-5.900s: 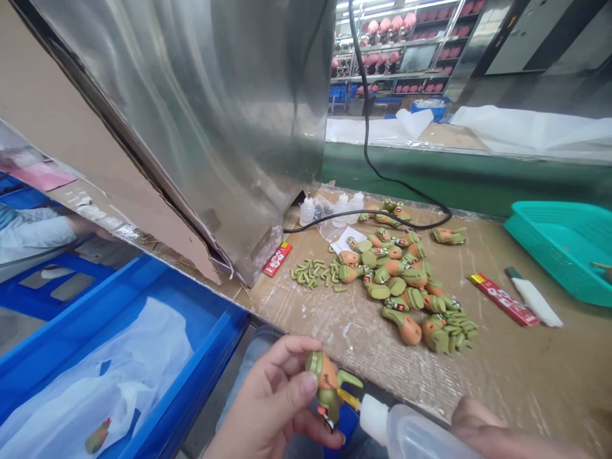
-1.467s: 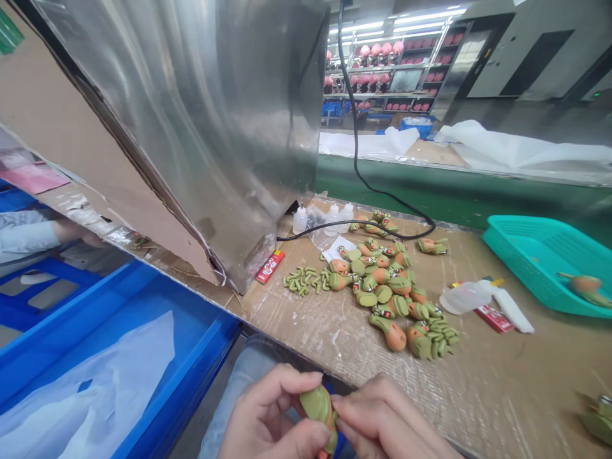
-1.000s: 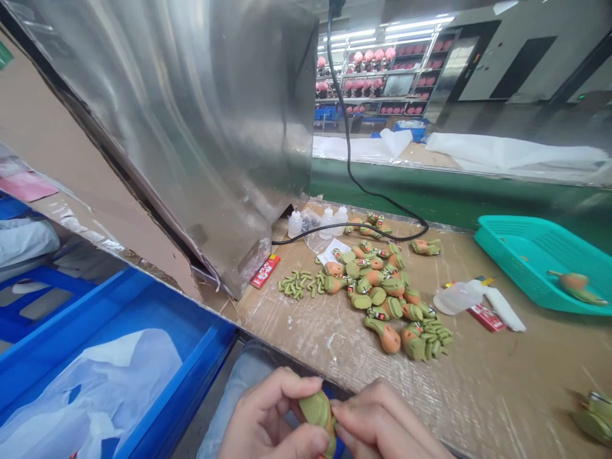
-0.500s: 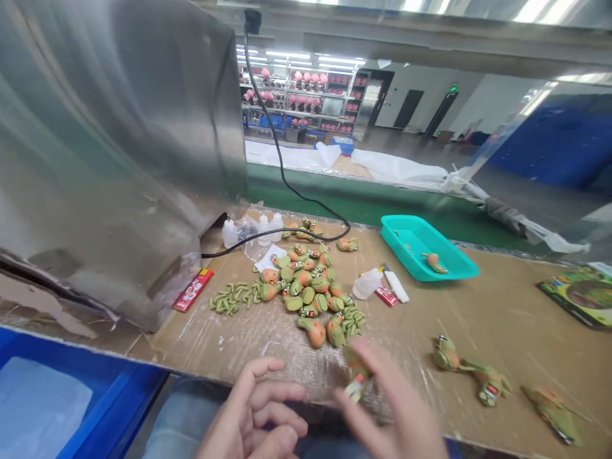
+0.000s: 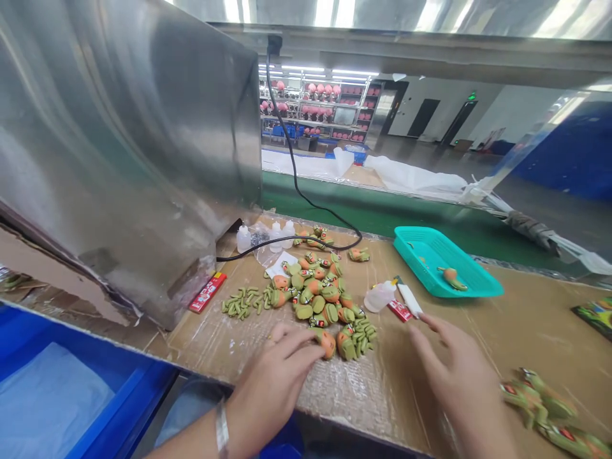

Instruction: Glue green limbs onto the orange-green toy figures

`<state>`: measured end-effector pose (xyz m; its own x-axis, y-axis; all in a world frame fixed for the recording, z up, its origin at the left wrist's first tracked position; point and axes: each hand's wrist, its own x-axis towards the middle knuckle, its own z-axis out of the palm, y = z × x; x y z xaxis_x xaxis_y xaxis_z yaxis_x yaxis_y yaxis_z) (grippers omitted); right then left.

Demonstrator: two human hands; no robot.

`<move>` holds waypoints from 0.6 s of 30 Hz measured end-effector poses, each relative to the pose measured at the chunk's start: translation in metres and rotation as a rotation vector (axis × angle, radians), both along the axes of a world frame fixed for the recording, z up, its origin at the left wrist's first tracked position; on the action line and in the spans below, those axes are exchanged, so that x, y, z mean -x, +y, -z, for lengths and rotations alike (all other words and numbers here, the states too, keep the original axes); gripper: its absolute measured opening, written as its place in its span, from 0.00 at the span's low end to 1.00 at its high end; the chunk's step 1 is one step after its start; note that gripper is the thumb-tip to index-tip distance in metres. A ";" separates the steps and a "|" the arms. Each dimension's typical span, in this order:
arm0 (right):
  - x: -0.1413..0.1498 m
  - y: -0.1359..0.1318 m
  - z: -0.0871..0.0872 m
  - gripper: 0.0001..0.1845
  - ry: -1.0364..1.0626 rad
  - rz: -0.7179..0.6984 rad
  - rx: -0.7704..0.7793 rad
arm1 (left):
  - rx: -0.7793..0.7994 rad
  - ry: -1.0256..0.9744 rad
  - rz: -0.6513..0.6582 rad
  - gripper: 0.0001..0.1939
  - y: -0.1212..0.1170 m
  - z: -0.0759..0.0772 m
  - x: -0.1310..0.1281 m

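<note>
My left hand (image 5: 280, 366) has its fingers closed around a small orange-and-green toy figure part (image 5: 327, 344) at the near edge of a pile. That pile of similar green-and-orange figure parts (image 5: 329, 293) covers the middle of the cardboard. Small green curved pieces (image 5: 364, 336) lie just right of the held part, and more green pieces (image 5: 241, 301) lie left of the pile. Nothing is in my right hand (image 5: 461, 376), whose thumb and forefinger are spread. Its fingertips are close to a white stick-like tool (image 5: 408, 298), a red packet (image 5: 400, 310) and a squeeze bottle (image 5: 380, 297).
Several figures (image 5: 549, 405) lie at the right. A turquoise basket (image 5: 478, 288) with an orange-and-green part stands behind. A black cable (image 5: 296, 241) crosses the back near small bottles (image 5: 276, 236). The metal housing (image 5: 191, 159) borders the left, above a blue bin (image 5: 148, 395).
My right hand has moved right and no longer holds the green figure it had. My left hand has reached forward onto a figure part. The view has shifted slightly.
</note>
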<state>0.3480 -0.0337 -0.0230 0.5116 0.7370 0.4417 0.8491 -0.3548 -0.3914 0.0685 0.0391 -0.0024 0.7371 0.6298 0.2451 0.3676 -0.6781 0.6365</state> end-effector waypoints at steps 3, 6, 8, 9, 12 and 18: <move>0.015 0.046 0.007 0.31 0.093 0.010 -0.005 | -0.024 0.026 0.022 0.22 0.005 0.001 -0.024; 0.016 0.071 0.011 0.25 0.161 0.046 -0.021 | -0.014 0.061 0.018 0.19 0.004 0.006 -0.029; 0.018 0.073 0.008 0.21 0.236 0.042 -0.043 | 0.010 0.082 0.011 0.14 0.002 0.007 -0.024; 0.022 0.070 0.004 0.21 0.293 0.036 -0.065 | 0.028 0.090 0.005 0.13 0.002 0.006 -0.021; 0.044 0.050 -0.009 0.24 0.538 -0.060 -0.147 | 0.104 0.088 -0.023 0.12 0.004 0.002 -0.009; 0.110 -0.005 -0.024 0.21 1.099 -0.543 -0.039 | 0.378 -0.093 -0.089 0.18 -0.001 -0.001 0.011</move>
<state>0.2385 -0.0389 0.0013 0.2565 0.9665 -0.0047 0.0941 -0.0298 -0.9951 0.0572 0.0379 -0.0014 0.6615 0.7485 0.0471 0.3436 -0.3583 0.8681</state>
